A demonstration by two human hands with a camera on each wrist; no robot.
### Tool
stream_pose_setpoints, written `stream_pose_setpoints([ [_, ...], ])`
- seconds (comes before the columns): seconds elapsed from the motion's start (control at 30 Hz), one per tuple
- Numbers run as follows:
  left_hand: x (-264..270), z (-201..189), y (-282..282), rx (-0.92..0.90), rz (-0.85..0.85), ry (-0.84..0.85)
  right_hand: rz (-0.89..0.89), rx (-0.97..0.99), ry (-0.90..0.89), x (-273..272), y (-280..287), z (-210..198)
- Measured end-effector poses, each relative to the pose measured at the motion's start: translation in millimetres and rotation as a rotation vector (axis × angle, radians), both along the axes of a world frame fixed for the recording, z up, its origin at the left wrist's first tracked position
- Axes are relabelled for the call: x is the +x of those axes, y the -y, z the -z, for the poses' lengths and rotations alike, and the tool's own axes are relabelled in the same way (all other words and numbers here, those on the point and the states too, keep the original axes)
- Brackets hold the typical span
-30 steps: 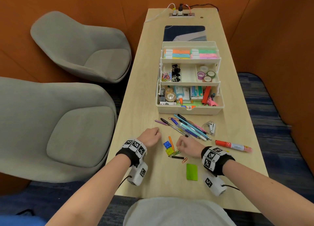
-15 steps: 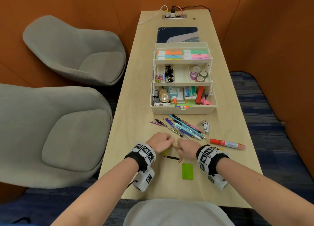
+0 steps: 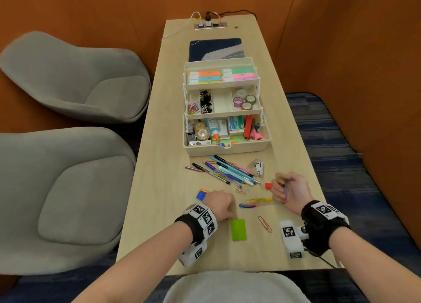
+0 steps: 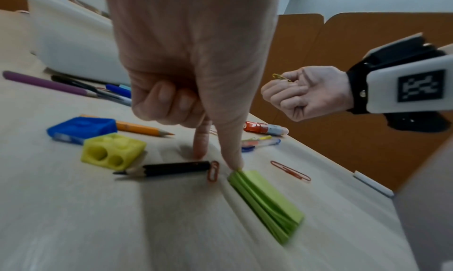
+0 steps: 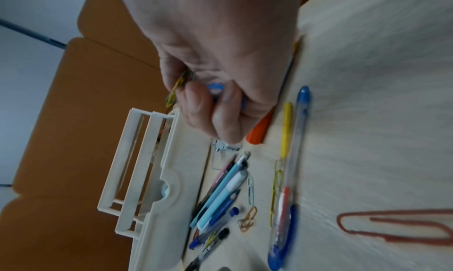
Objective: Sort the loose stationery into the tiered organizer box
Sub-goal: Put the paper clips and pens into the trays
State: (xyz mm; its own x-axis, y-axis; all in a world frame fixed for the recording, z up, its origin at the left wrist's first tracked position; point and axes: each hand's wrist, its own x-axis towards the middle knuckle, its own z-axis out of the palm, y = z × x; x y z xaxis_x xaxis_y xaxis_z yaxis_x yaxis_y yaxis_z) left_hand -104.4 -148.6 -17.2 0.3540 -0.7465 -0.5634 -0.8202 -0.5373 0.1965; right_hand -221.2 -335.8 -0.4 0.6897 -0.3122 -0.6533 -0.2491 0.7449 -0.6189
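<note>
Three risks I see from here:

1. Right hand (image 3: 288, 190) is a closed fist, raised off the table (image 3: 159, 188), pinching a yellow paper clip (image 4: 282, 77) between thumb and forefinger. Something blue is tucked deeper in the same fist; I can't tell what. The clip sticks out of the fist with little of it held, so a quick swing toward the organizer box (image 3: 225, 111) could shake it loose, and the blue item with it.

2. Paper clips belong in the left slot of the middle tier (image 3: 193, 108), a narrow slot right beside the binder clips. A release from too high could put the clip in the wrong slot or the bottom tray.

3. Left hand (image 3: 219, 206) holds nothing: index finger and thumb extended down to the table, other fingers curled. Thumb tip touches the corner of the green sticky pad (image 4: 266, 201); index tip is down just behind the black pencil stub (image 4: 171, 167). The orange clip (image 4: 213, 171) lies flat against the stub's end, hard to pinch off bare wood. A sloppy pinch slides it, rolls the stub, or nudges the pad toward the near edge.

4. Much is still loose: pen pile (image 3: 230, 171), orange marker (image 4: 266, 128), blue sharpener (image 4: 82, 128), yellow sharpener (image 4: 112, 152), long orange clip (image 3: 264, 223). Reaching over the pens could sweep them along.
</note>
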Motion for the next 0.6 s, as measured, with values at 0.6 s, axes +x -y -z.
stream_pose_setpoints([
  [0.6,4.0,-0.5,11.1,-0.013,-0.077,-0.084,-0.278,-0.199,-0.140,34.3,-17.0,3.8],
])
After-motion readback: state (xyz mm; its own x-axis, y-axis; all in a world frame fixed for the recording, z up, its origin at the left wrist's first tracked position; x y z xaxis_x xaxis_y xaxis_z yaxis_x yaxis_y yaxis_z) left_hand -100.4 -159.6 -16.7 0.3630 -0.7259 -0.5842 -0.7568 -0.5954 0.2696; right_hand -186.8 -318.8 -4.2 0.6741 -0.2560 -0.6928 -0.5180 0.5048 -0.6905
